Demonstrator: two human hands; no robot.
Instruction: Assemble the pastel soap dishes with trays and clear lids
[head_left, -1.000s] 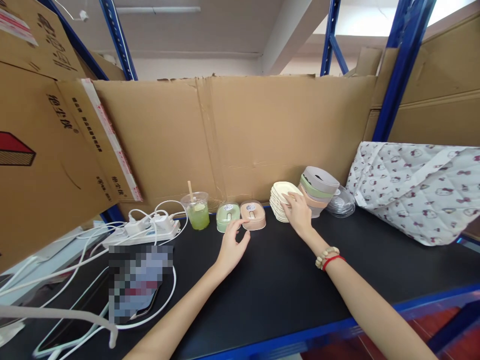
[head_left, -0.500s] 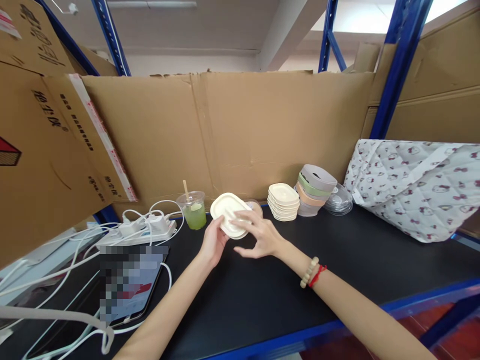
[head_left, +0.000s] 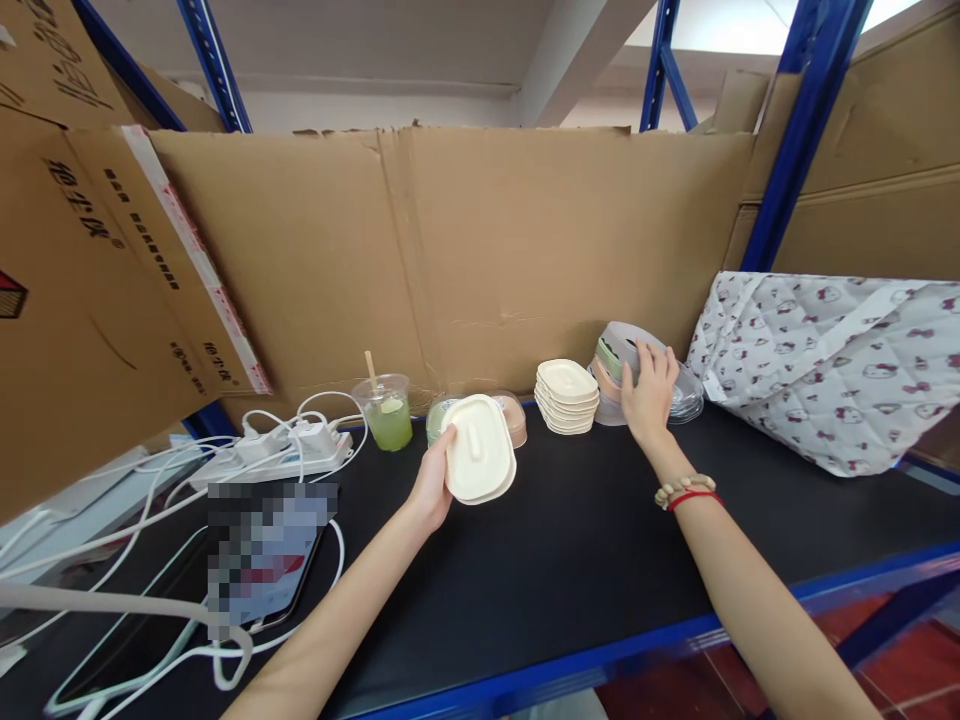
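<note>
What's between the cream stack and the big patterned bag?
In the head view, there's a stack of coloured containers with your right hand at it, then clear plastic pieces beside the bag.

A pale beaded bracelet (head_left: 685,484) and a thin red band (head_left: 694,494) circle the right wrist (head_left: 667,460).

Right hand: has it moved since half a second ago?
Yes, rightward: the right hand was left of the cream stack; now it is right of it, at the coloured bands.

Held plates (head_left: 480,450) cream; rings (head_left: 609,362) grey, green, peach; bag (head_left: 825,370) white, cartoon-printed.
</note>
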